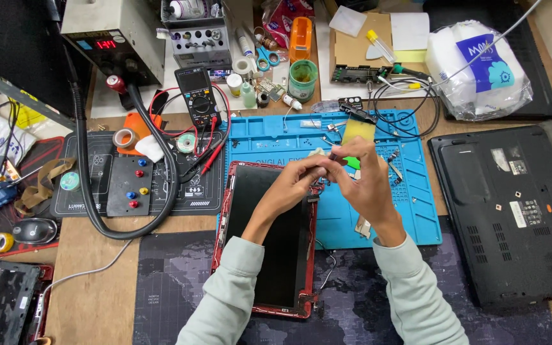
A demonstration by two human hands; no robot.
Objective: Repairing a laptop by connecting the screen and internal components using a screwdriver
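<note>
A red-framed laptop lid with a dark screen panel (269, 255) lies across the blue work mat (416, 211) and a dark desk mat. My left hand (292, 182) and my right hand (362, 176) meet above the lid's top right corner. Both hands pinch a small, thin part between their fingertips; what it is cannot be made out. A green scrap (352, 162) shows just behind my right hand. Small screws and metal bits (393, 156) lie on the blue mat to the right of my hands.
A black laptop base (512, 217) lies bottom-up at the right. A multimeter (197, 96) with red leads, a black hose (87, 191), tape rolls, a green cup (302, 79), scissors, a bench supply (113, 35) and a plastic bag (477, 70) crowd the back. A mouse (33, 230) sits at left.
</note>
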